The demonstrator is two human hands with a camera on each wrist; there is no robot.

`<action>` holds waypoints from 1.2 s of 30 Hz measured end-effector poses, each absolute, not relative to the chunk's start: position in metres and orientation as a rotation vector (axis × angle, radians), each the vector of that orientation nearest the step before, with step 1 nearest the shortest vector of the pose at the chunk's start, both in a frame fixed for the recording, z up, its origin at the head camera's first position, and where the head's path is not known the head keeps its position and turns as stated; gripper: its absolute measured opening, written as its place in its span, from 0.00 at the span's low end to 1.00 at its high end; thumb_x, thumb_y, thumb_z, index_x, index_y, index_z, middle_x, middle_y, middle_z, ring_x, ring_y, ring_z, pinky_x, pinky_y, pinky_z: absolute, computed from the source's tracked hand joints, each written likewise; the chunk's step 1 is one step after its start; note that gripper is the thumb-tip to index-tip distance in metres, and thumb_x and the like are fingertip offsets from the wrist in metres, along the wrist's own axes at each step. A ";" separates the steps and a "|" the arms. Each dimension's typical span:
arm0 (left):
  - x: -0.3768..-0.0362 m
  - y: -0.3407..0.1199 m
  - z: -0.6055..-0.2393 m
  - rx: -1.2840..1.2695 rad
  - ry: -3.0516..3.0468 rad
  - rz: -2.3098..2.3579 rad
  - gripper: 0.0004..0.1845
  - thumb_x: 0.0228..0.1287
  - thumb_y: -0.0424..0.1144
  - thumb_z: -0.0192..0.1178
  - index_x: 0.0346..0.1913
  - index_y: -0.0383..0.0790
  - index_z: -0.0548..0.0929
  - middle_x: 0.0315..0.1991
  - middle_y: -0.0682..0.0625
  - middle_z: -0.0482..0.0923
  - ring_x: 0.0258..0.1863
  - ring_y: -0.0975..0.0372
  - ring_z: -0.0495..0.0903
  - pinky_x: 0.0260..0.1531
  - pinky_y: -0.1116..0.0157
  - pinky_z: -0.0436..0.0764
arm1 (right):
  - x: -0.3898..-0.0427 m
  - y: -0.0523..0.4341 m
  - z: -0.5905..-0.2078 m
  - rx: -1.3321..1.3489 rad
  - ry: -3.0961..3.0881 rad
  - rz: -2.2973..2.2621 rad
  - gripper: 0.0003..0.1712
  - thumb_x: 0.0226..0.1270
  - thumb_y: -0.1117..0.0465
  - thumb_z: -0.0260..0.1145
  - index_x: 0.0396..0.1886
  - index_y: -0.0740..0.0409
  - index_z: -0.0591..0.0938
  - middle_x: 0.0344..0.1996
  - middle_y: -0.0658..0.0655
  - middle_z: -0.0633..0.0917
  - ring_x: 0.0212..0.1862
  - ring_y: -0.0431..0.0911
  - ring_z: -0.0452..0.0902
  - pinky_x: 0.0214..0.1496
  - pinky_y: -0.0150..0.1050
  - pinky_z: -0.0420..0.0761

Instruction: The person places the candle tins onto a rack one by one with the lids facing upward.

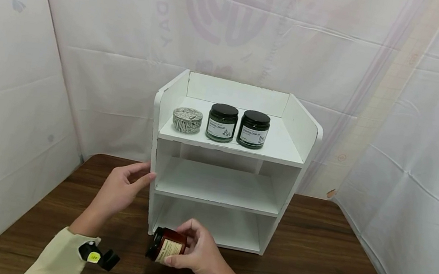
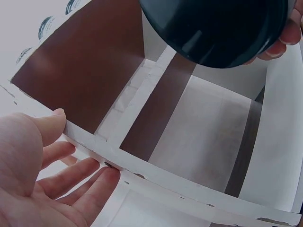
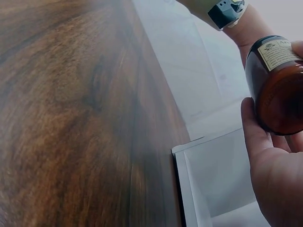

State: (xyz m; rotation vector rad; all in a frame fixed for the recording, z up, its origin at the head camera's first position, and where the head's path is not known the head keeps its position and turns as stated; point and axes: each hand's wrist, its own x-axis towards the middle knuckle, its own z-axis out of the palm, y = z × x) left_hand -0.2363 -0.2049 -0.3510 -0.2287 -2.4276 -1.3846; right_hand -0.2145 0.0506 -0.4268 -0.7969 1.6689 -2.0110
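My right hand (image 1: 195, 250) grips an amber candle jar (image 1: 166, 245) with a black lid and a cream label, tipped on its side just in front of the white shelf unit's (image 1: 297, 135) bottom opening. The right wrist view shows the amber jar (image 3: 279, 94) held between thumb and fingers. In the left wrist view its black lid (image 2: 218, 28) fills the top. My left hand (image 1: 121, 188) rests open, fingers straight against the shelf unit's left side panel (image 2: 156, 177). On the top shelf stand two dark green candle jars (image 1: 222, 122) (image 1: 253, 129) and a patterned round tin (image 1: 187, 120).
The shelf unit stands on a dark wooden table (image 1: 332, 270). Its middle shelf (image 1: 218, 187) and bottom shelf (image 1: 227, 227) hold nothing. White cloth sheets (image 1: 436, 157) enclose the table on the left, back and right.
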 end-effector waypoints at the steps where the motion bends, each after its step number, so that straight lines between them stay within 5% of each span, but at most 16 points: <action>1: -0.236 -0.205 -0.351 -0.229 -2.426 -1.386 0.28 0.75 0.54 0.59 0.70 0.41 0.78 0.63 0.42 0.82 0.59 0.51 0.82 0.47 0.76 0.77 | -0.215 0.051 -0.426 -0.802 1.662 -2.007 0.34 0.51 0.72 0.79 0.58 0.73 0.73 0.50 0.53 0.84 0.47 0.43 0.83 0.45 0.35 0.86; 21: -0.237 -0.204 -0.352 -0.238 -2.406 -1.412 0.27 0.75 0.52 0.60 0.68 0.39 0.79 0.61 0.41 0.83 0.55 0.54 0.83 0.45 0.75 0.80 | -0.216 0.058 -0.419 -0.915 1.673 -1.987 0.31 0.56 0.66 0.80 0.59 0.73 0.80 0.49 0.57 0.89 0.42 0.42 0.86 0.43 0.36 0.86; 36: -0.237 -0.205 -0.352 -0.241 -2.407 -1.408 0.28 0.75 0.53 0.60 0.68 0.40 0.79 0.63 0.42 0.82 0.58 0.52 0.82 0.45 0.76 0.79 | -0.216 0.055 -0.416 -0.944 1.610 -2.059 0.38 0.53 0.67 0.81 0.61 0.77 0.75 0.49 0.48 0.87 0.45 0.39 0.85 0.46 0.33 0.85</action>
